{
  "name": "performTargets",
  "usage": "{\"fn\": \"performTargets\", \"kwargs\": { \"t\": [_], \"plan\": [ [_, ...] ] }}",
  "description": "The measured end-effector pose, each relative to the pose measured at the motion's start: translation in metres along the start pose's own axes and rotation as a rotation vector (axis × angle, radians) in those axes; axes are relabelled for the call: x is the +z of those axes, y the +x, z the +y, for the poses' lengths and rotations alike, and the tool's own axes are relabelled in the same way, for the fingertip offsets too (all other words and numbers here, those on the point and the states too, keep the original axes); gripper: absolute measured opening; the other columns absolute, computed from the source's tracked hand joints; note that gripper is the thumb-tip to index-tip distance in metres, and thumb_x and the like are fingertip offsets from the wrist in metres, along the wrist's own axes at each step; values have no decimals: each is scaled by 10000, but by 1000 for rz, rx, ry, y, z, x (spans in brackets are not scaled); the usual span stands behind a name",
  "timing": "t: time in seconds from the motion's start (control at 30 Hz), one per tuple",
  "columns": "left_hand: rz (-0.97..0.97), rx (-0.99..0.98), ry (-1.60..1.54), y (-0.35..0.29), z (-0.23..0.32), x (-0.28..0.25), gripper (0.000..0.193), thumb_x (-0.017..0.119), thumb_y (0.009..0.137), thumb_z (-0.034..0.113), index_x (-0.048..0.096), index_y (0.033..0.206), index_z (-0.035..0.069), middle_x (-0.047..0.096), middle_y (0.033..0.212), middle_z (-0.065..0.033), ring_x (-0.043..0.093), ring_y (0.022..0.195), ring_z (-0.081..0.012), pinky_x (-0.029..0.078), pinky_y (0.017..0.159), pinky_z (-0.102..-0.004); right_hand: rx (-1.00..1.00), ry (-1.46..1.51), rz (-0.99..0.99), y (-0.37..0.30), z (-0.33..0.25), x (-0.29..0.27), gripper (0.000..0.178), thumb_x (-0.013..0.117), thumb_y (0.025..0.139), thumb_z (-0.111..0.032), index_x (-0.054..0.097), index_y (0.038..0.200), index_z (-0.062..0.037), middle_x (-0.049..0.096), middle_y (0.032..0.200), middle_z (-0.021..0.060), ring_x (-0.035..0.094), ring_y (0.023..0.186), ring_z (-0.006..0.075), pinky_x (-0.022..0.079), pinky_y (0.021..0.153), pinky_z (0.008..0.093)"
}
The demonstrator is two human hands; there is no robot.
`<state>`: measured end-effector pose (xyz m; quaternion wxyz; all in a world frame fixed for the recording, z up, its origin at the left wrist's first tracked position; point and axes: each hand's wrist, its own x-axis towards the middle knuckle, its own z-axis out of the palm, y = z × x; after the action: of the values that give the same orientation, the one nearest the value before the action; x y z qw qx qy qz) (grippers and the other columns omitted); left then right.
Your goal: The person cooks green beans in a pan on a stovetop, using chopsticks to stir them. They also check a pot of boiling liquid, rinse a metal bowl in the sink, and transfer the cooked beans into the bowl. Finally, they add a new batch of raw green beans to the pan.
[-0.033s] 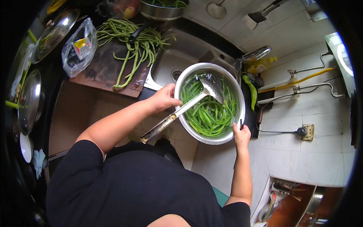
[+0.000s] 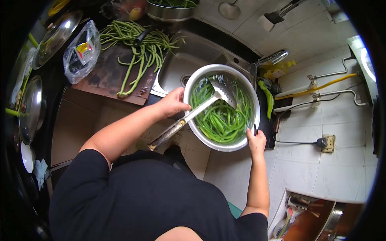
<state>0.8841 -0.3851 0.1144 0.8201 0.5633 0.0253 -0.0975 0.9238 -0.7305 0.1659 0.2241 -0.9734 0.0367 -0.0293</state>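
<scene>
I hold a round metal basin [image 2: 252,93] in both hands, over the sink's right and front part. Inside it, green beans [image 2: 219,122] lie in water. My left hand [image 2: 175,103] grips the basin's left rim, with the thumb over the edge. At the lower right rim, my right hand [image 2: 256,141] is closed on the basin, its thumb on top. A slotted skimmer [image 2: 201,107] rests across the basin, its perforated head among the beans. The worn handle juts out toward me past the left hand, which does not wrap round it.
Long raw beans [image 2: 140,44] lie on a dark cutting board [image 2: 98,78] left of the sink [image 2: 193,52]. Beside them is a clear plastic bag [image 2: 82,56]. Metal lids [image 2: 31,108] stand at far left. A faucet [image 2: 273,57] and green pepper [image 2: 267,98] are to the right.
The view shifts very slightly, and the basin sits a touch higher in it. Both hands keep the same hold.
</scene>
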Motion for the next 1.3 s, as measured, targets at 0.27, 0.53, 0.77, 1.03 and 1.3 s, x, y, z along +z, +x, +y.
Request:
{"fn": "performTargets", "kwargs": {
  "t": [0.27, 0.53, 0.77, 1.03, 1.3],
  "plan": [
    [446, 70, 160, 107, -41, -23, 386, 598, 649, 5, 457, 1007, -31, 538, 880, -62, 527, 798, -133, 427, 726, -251, -149, -86, -182, 157, 3, 83, 457, 648, 689, -416, 569, 686, 34, 591, 666, 238, 594, 672, 391, 456, 608, 432],
    [537, -60, 183, 146, -78, -55, 359, 613, 688, 28, 453, 1006, -19, 541, 871, -66, 531, 801, -140, 435, 749, -265, -184, -99, -377, 223, 16, 161, 466, 615, 713, -453, 601, 693, 13, 612, 697, 210, 602, 689, 379, 468, 622, 427],
    [583, -191, 191, 173, -116, -85, 319, 612, 705, 4, 462, 986, 4, 536, 837, -47, 526, 763, -134, 435, 702, -263, -192, -268, -451, 248, 17, 204, 466, 607, 716, -478, 629, 733, -13, 628, 721, 187, 616, 716, 347, 477, 651, 418],
    [509, -484, 483, 178, -155, -111, 368, 691, 725, 83, 486, 1000, -49, 596, 834, -122, 584, 720, -179, 485, 632, -305, -156, -375, -574, 252, 26, 233, 499, 611, 741, -507, 637, 812, -13, 641, 808, 187, 618, 798, 342, 479, 694, 415],
    [288, -805, 308, 162, -63, -53, 607, 610, 830, 351, 392, 1199, -78, 599, 807, -131, 572, 510, -152, 473, 483, -270, -141, -357, -556, 255, 12, 190, 420, 623, 746, -449, 645, 913, -64, 647, 830, 160, 620, 813, 321, 473, 709, 396]
  ]
}}
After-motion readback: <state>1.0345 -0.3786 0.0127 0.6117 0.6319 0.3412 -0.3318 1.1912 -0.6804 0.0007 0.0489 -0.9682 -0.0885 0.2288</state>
